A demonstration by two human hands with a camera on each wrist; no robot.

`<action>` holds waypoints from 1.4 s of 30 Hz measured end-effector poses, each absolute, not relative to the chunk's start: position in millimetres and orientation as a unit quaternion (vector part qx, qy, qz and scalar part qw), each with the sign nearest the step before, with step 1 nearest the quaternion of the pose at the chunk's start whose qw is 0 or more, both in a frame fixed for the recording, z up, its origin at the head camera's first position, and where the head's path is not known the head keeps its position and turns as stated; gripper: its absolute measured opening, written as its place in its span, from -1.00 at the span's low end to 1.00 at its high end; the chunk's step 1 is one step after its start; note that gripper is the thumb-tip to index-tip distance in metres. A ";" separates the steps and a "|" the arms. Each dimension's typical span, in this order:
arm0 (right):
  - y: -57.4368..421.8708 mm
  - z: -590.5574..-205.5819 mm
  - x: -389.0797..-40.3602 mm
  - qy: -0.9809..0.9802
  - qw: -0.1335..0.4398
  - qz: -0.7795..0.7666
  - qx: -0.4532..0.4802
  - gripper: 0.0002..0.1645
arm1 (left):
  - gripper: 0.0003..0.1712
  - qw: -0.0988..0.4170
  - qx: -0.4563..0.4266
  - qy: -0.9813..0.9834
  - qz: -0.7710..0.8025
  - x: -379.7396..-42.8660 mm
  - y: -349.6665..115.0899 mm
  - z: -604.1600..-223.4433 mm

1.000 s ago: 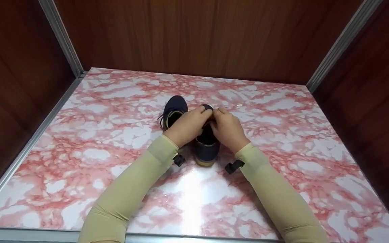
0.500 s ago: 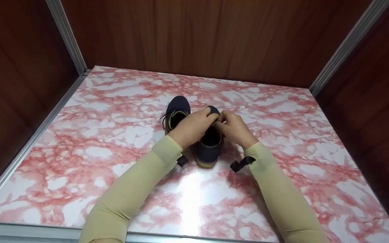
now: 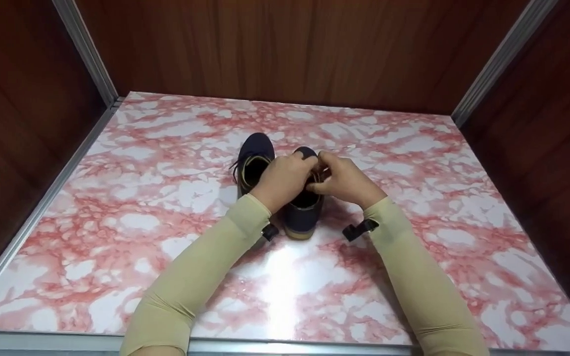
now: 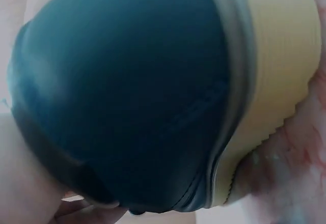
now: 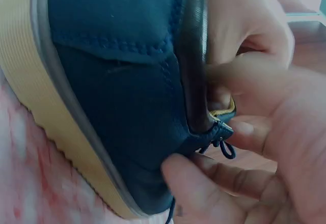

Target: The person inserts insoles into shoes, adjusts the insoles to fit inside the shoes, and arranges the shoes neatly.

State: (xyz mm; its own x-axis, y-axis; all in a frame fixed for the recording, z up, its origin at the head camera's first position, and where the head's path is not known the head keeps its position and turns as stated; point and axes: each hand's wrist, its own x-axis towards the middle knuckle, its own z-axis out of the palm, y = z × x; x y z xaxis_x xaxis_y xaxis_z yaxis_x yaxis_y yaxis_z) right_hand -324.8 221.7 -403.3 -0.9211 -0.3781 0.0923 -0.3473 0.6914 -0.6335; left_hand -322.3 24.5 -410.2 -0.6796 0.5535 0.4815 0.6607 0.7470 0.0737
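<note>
A dark blue shoe (image 3: 302, 218) with a tan sole stands on the table, its heel facing me. My left hand (image 3: 285, 179) grips it around the tongue, fingers curled over the front of the opening. On the opposite side, my right hand (image 3: 347, 179) holds the edge by the eyelets. In the right wrist view its thumb reaches over the opening, and other fingers touch the outer side near a small loop of shoelace (image 5: 227, 150). Yellow trim shows on the tongue (image 5: 230, 109). The left wrist view is filled by the heel (image 4: 147, 81); that hand's grip is mostly hidden.
The matching shoe (image 3: 257, 146) stands just to the left, toe away from me, its lace hanging at the left side. Wooden panels (image 3: 285, 49) close off the back and both sides. Pink-and-white marbled tabletop (image 3: 141, 222) surrounds the shoes.
My right hand has moved slightly outward to the right, its thumb and fingers now spread wider at the shoe's edge. The left hand keeps its hold on the front of the opening.
</note>
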 end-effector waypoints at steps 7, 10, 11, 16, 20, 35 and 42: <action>226.4 -398.4 -323.0 0.927 0.048 -0.316 -0.197 -0.56 | -0.89 0.146 -0.288 -0.922 -0.215 -334.4 16.0 -399.8; 224.9 -397.2 -319.5 0.936 0.034 -0.291 -0.197 -0.57 | -0.87 0.129 -0.284 -0.924 -0.220 -334.2 16.1 -397.4; 223.1 -396.8 -318.2 0.937 0.025 -0.284 -0.200 -0.58 | -0.87 0.127 -0.286 -0.925 -0.217 -333.2 16.4 -396.6; 209.4 -396.2 -313.9 0.938 -0.044 -0.278 -0.202 -0.67 | -0.90 0.139 -0.306 -0.918 -0.210 -327.1 17.7 -391.6; 202.0 -401.7 -310.4 0.941 -0.102 -0.260 -0.190 -0.73 | -0.87 0.143 -0.319 -0.917 -0.193 -322.8 18.8 -392.6; 191.8 -413.3 -306.0 0.948 -0.194 -0.178 -0.180 -0.74 | -0.77 0.185 -0.340 -0.911 -0.145 -317.6 19.5 -401.7; 200.1 -408.8 -309.7 0.961 -0.110 -0.219 -0.130 -0.61 | -0.71 0.084 -0.314 -0.922 -0.212 -327.4 -4.2 -376.7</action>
